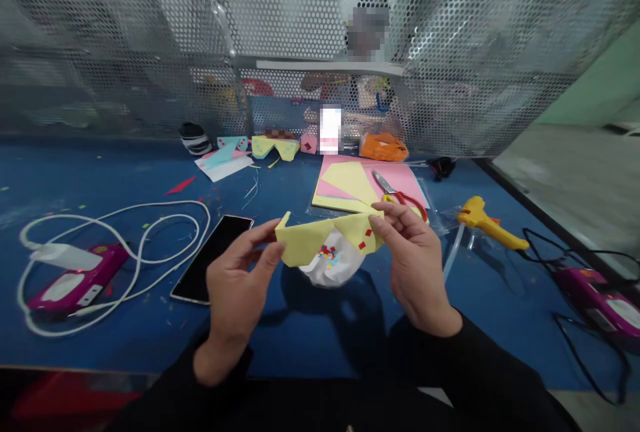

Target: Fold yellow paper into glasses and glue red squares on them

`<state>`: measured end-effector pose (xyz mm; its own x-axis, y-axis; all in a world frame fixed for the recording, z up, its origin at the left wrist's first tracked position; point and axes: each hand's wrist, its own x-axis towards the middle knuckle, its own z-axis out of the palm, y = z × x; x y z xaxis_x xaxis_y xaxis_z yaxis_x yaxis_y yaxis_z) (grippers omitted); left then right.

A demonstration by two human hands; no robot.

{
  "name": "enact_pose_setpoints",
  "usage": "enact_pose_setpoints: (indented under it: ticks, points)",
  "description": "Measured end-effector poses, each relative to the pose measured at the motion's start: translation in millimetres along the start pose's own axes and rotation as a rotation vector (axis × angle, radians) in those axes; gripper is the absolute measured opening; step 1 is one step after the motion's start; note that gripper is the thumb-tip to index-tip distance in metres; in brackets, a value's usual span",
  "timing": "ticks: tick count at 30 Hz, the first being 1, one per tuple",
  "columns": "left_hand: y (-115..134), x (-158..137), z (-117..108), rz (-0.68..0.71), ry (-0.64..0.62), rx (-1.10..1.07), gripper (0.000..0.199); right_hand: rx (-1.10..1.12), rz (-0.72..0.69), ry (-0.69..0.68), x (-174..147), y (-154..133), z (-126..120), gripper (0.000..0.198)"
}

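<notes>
Between my two hands is a pair of yellow paper glasses (306, 243), held up above the blue table. My left hand (245, 279) pinches its left end, where a folded strip sticks up. Its right end is gripped by the thumb and fingers of my right hand (413, 262). Red diamond shapes dot the right part; the left part looks plain. Behind and below the glasses sits a crumpled white paper (340, 271) with small red, blue and yellow bits on it, partly hidden by the glasses.
Scissors (400, 196) lie on pink and yellow paper sheets (345, 169). A yellow glue gun (487, 222) is at right, near a purple power strip (600, 305). At left are a phone (213, 259) and white cable (143, 252). More yellow paper glasses (275, 147) stand by the mesh partition (290, 12).
</notes>
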<state>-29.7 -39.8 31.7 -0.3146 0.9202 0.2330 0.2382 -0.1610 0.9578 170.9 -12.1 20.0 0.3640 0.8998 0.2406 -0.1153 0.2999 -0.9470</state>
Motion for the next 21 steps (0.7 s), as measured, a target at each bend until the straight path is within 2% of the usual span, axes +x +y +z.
enact_pose_setpoints:
  ticks: [2,4,8,10,11,13,14,15,16,17,18,21]
  points:
    - [-2,-5,6,-0.067,-0.036,-0.062,0.032,0.009,-0.007,-0.001,-1,4,3,0.017]
    - [-2,-3,8,-0.097,-0.026,-0.061,0.028,-0.019,-0.014,-0.008,-2,7,5,0.017]
    - [3,13,4,-0.11,-0.028,-0.026,0.019,-0.241,-0.089,-0.132,-2,6,-3,0.026]
    - [6,23,2,-0.106,-0.014,-0.031,0.013,-0.458,-0.231,-0.152,2,0,-20,0.032]
    - [8,28,1,-0.123,-0.1,-0.035,0.011,-0.601,-0.325,-0.13,6,-5,-31,0.034]
    - [9,37,3,-0.134,-0.123,-0.064,0.007,-0.961,-0.482,-0.042,16,-15,-61,0.034]
    - [9,40,5,-0.164,-0.168,-0.097,0.007,-1.168,-0.511,0.007,24,-20,-78,0.035]
    - [9,43,7,-0.191,-0.203,-0.129,0.008,-1.382,-0.476,0.067,32,-24,-97,0.036]
    - [8,45,10,-0.209,-0.228,-0.161,0.01,-1.594,-0.384,0.094,41,-27,-115,0.038]
    - [7,47,14,-0.228,-0.247,-0.185,0.012,-1.772,-0.274,0.068,50,-29,-132,0.038]
    - [6,48,17,-0.265,-0.293,-0.189,0.016,-1.818,-0.217,0.047,58,-29,-148,0.034]
    - [4,47,24,-0.301,-0.244,-0.192,0.026,-1.827,-0.137,-0.059,79,-23,-184,0.013]
